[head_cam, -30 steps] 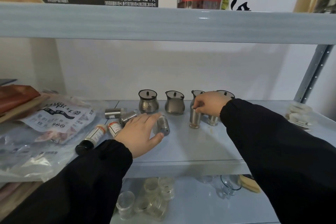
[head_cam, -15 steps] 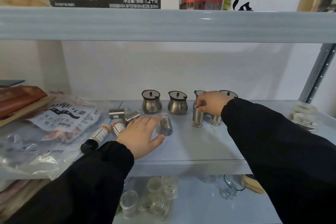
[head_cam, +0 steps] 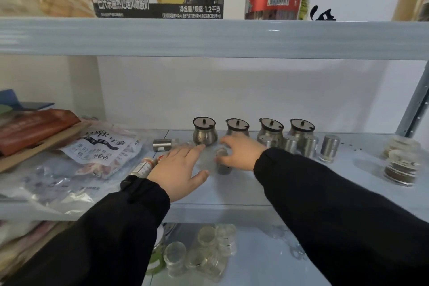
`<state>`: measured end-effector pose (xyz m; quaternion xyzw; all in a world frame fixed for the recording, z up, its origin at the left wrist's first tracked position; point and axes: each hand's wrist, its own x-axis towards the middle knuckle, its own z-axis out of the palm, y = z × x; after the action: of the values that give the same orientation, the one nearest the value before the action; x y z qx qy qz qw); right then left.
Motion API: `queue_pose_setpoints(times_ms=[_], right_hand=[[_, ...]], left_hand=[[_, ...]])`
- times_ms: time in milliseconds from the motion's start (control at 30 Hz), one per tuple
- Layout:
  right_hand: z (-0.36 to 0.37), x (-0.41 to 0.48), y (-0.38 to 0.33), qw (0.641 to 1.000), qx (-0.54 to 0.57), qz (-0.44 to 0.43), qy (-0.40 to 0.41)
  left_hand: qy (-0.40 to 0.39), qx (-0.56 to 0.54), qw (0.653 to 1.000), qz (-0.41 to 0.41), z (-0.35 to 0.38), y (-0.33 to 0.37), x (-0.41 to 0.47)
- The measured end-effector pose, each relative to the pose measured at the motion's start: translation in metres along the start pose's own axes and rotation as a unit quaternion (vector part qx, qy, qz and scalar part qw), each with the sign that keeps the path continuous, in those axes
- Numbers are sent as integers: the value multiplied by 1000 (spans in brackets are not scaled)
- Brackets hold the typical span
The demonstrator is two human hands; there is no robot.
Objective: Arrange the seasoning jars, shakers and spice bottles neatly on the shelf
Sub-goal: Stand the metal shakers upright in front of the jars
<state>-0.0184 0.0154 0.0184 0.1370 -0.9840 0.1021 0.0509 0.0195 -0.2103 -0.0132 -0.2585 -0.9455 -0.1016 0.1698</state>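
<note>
Both arms wear long black sleeves of a smooth, matte cloth, loose and softly creased along the forearm. The left sleeve [head_cam: 111, 223] ends in a gathered, elasticated cuff, bunched into small folds just short of the shelf's [head_cam: 220, 212] front lip. The right sleeve [head_cam: 325, 197] ends in a plainer, straighter edge farther in over the shelf. Beyond the cuffs the left hand [head_cam: 180, 170] and right hand [head_cam: 241, 152] are bare, with no gloves, rings or watch showing. No print or logo shows on the cloth.
</note>
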Motion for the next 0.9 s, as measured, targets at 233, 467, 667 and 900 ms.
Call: queue_pose_setpoints(times_ms=[233, 467, 667, 900], right_hand=[[39, 3, 0, 996, 64, 61, 18], [14, -2, 6, 994, 104, 35, -18], [-24, -13, 11, 999, 15, 0, -29], [-40, -18, 21, 998, -16, -23, -49]], left_hand=[[-5, 3, 1000, 1, -5, -7, -19], [-10, 1, 1000, 7, -3, -7, -20], [-17, -19, 1000, 9, 2, -6, -17], [-25, -26, 999, 7, 7, -4, -13]])
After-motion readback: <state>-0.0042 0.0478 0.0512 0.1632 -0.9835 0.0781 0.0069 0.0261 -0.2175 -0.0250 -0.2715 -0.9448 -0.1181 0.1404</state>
